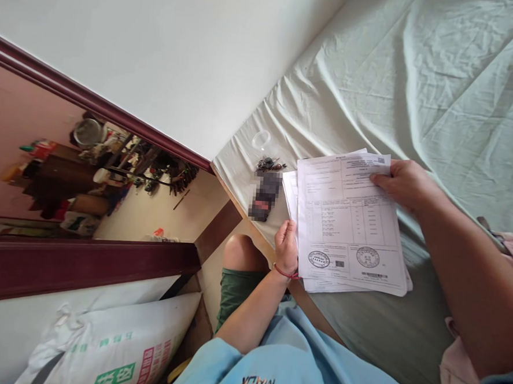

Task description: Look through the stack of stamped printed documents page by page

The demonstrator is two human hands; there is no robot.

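A stack of printed papers (337,220) is held up over my lap, slightly fanned. The top sheet carries a table, a QR code in its upper right corner and two round stamps near the bottom. My left hand (287,247), with a red string bracelet at the wrist, grips the stack's left edge; part of its fingers is hidden behind the sheets. At the upper right corner, my right hand (398,183) pinches the top sheet, thumb in front and other fingers behind. Beyond the papers lie a blurred-out dark item (265,197) and a small dark cluster (269,164).
A pale green sheet (472,83) covers the bed surface. A clear round container (261,139) lies near its left edge. Left of me stand a white printed sack (134,347) and a dark red door frame (82,268). Pink cloth (459,361) lies at right.
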